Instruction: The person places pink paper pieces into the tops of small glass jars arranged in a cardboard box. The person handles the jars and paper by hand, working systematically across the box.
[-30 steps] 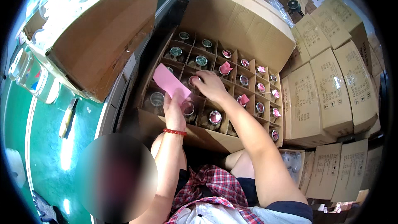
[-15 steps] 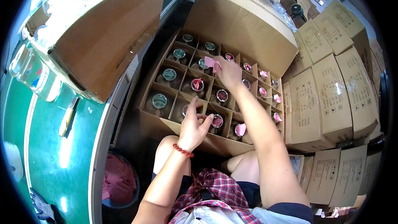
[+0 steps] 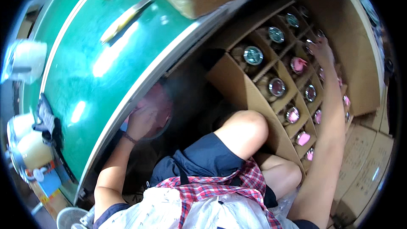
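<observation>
My left hand (image 3: pixel 142 121) is down in a round bucket (image 3: pixel 169 121) of pink pieces (image 3: pixel 157 101) beside the green table. Motion blur and shade hide its fingertips and whatever they touch. On the other side, my right hand (image 3: pixel 323 53) reaches over the far part of an open, divided carton (image 3: pixel 234 80), close to the glass rims there. Its fingers are blurred. Round glass vessels stand upright in the compartments. Some, like one glass (image 3: pixel 299 65) near the middle, have crumpled pink material in the mouth; a corner glass (image 3: pixel 253 55) shows none.
On the green table (image 3: pixel 91 85) lie a yellow-handled knife (image 3: pixel 125 21) and a dark glove (image 3: pixel 44 118). White containers (image 3: pixel 27 61) stand along its far left side. The carton's raised flap (image 3: pixel 356 59) and stacked cartons (image 3: pixel 360 157) are at right. A fan (image 3: pixel 72 217) shows at lower left.
The view has swung left. My left hand has gone from the carton to the bucket. My right hand remains over the carton; the pink piece it held no longer shows in its fingers.
</observation>
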`<state>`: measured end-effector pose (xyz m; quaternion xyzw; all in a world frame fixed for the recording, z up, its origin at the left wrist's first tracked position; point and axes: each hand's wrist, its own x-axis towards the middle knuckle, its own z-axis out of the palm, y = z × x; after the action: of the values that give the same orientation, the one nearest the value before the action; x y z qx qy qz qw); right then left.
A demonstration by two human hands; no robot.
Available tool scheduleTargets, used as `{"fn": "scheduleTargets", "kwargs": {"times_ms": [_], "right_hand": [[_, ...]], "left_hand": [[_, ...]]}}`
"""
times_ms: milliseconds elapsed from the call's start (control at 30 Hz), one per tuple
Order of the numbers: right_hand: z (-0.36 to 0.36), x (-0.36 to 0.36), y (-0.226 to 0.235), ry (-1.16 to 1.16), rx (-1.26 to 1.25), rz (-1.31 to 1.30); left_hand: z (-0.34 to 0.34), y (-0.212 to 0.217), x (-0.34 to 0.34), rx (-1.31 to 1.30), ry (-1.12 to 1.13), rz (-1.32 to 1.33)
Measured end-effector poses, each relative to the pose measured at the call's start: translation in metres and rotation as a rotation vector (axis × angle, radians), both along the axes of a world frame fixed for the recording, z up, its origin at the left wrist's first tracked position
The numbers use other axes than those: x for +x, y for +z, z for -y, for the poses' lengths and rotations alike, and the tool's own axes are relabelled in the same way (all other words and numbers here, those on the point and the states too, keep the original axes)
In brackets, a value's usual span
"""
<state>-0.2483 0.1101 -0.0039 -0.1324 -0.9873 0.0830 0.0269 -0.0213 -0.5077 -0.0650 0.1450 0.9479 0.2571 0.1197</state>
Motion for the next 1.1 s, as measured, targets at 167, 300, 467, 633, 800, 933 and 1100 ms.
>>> {"fn": "scheduleTargets", "kwargs": {"times_ms": [167, 300, 467, 633, 800, 933, 1100], "right_hand": [[-0.014, 0.006, -0.019, 0.253, -0.234, -0.088], [0.017, 0.005, -0.016, 0.169, 0.352, -0.045], [0.029, 0.019, -0.018, 0.242, 0.490, -0.077], [-0.010, 0.021, -0.036, 0.294, 0.191, -0.105], [0.031, 0.031, -0.029, 0.263, 0.667, -0.061], [0.028, 0.036, -0.026, 0.151, 0.422, -0.223], [0.061, 0.068, 0.005, 0.351, 0.201, -0.488]], "left_hand": [[0.063, -0.111, 0.054, 0.177, 0.578, 0.385], [0.083, -0.198, 0.060, -0.010, 0.729, 0.536], [0.086, -0.282, 0.056, -0.057, 1.063, 0.544], [0.085, -0.297, 0.054, -0.121, 1.127, 0.455], [0.111, -0.252, 0.082, -0.188, 1.018, 0.430], [0.079, -0.215, 0.070, -0.145, 0.625, 0.436], [0.035, -0.281, 0.101, 0.137, 0.577, 0.575]]}}
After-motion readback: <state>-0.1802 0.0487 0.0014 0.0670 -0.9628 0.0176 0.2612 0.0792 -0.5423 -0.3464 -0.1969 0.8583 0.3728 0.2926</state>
